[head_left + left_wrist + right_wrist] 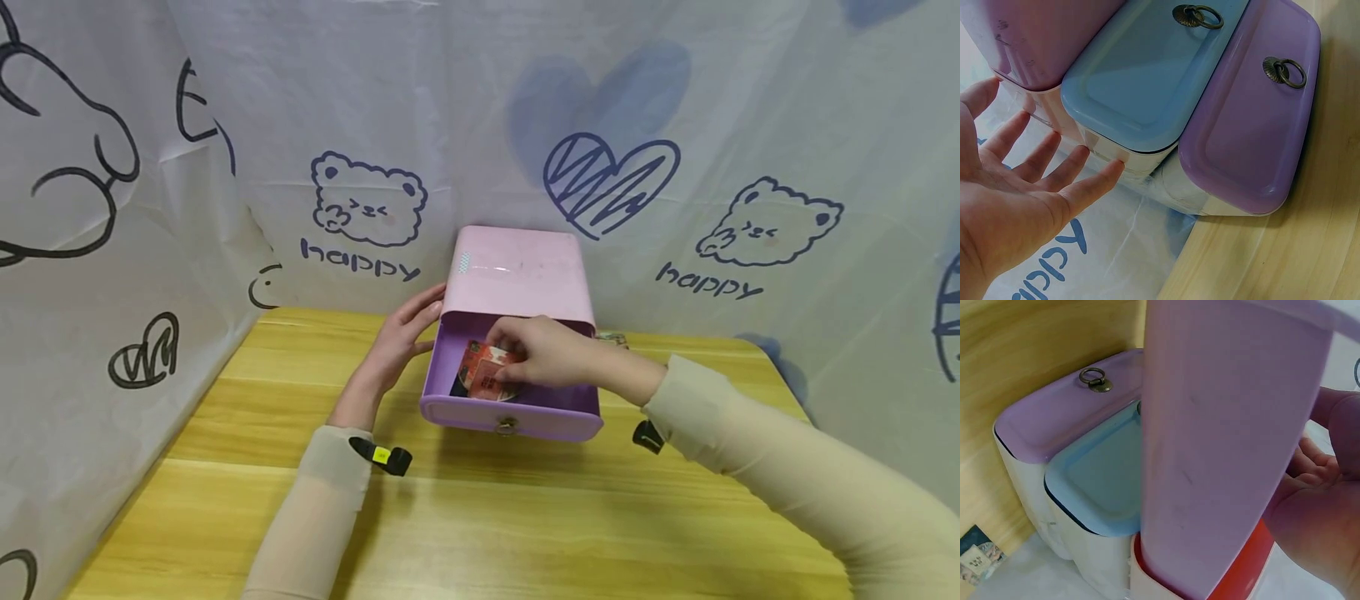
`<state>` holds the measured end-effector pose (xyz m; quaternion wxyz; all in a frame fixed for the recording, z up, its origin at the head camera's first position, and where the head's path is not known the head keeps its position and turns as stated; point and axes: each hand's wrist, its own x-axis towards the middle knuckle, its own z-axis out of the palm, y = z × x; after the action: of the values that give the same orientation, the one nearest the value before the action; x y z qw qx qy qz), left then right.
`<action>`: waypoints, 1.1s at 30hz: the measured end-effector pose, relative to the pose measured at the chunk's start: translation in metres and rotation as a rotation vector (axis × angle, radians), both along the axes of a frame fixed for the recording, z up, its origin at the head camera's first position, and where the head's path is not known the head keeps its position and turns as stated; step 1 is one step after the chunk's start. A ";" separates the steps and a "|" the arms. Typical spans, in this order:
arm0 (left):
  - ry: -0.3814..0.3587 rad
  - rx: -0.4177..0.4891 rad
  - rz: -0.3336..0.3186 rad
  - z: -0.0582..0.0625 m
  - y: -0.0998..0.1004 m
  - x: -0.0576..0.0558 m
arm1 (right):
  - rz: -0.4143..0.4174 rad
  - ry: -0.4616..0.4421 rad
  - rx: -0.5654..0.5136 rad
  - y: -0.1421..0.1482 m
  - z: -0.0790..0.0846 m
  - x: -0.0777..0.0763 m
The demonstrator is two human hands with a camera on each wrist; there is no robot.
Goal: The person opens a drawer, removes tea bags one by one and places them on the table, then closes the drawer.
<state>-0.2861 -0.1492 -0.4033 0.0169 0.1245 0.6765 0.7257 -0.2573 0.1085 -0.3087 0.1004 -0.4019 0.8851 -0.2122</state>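
A pale pink drawer cabinet (517, 271) stands at the back of the table, its purple top drawer (480, 414) pulled out. Inside the drawer lies a red-orange printed card (474, 367) with a dark corner. My right hand (551, 352) reaches in over the drawer's right wall and pinches the card between thumb and fingers. In the right wrist view that wall hides part of the right hand (1313, 500). My left hand (397, 337) is at the cabinet's left side. The left wrist view shows the left hand (1029, 181) with fingers spread and straight, fingertips at the cabinet's side.
Below the pulled-out drawer are a closed blue drawer (1141, 81) and a closed purple drawer (1254, 119), each with a ring pull. Another printed card (980, 561) lies on the wooden table (510, 533) right of the cabinet. A printed white sheet (480, 125) hangs behind.
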 end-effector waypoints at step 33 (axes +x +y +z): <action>-0.010 -0.019 0.006 0.000 0.000 0.000 | -0.230 -0.136 -0.365 0.046 0.019 0.003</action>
<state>-0.2864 -0.1491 -0.4036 0.0192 0.1188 0.6836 0.7199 -0.2542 0.1547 -0.2897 0.0608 -0.2947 0.8632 -0.4054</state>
